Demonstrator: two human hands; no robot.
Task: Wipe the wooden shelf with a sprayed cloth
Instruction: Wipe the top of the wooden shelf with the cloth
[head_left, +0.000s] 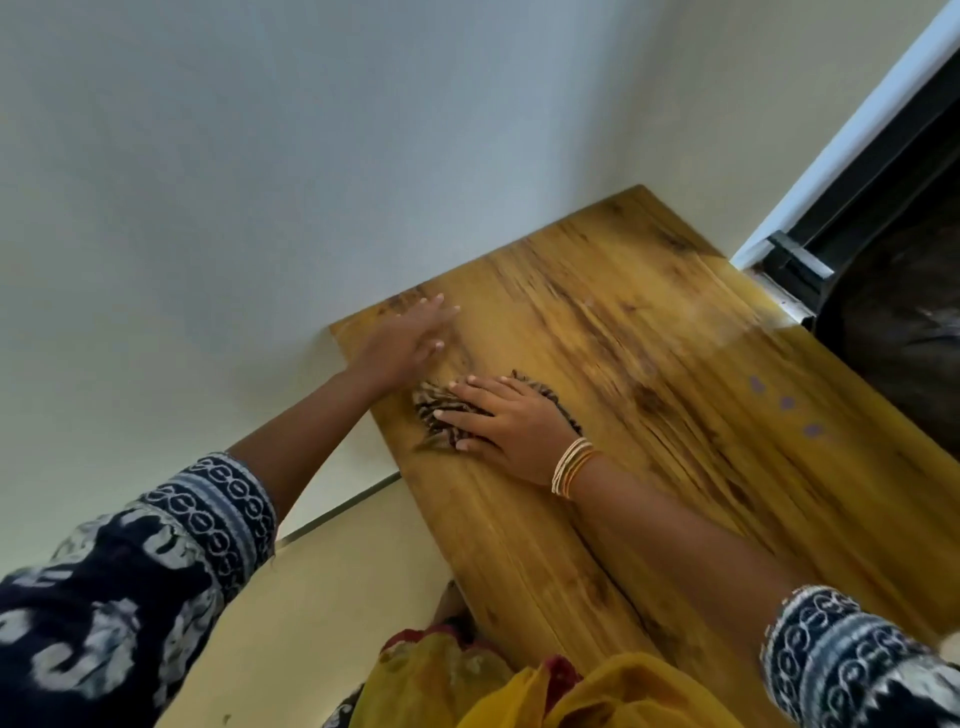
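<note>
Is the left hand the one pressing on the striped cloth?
No, the right hand presses the brown striped cloth; the left hand lies flat on the wooden shelf.

wooden shelf (649, 364): yellow-brown, against wall | cloth (441, 410): striped, crumpled, on shelf

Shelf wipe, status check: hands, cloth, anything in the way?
Right hand flat, pressing the striped cloth onto the wooden shelf. Left hand open, resting on the shelf beside it near the wall. Nothing on the board ahead.
</note>
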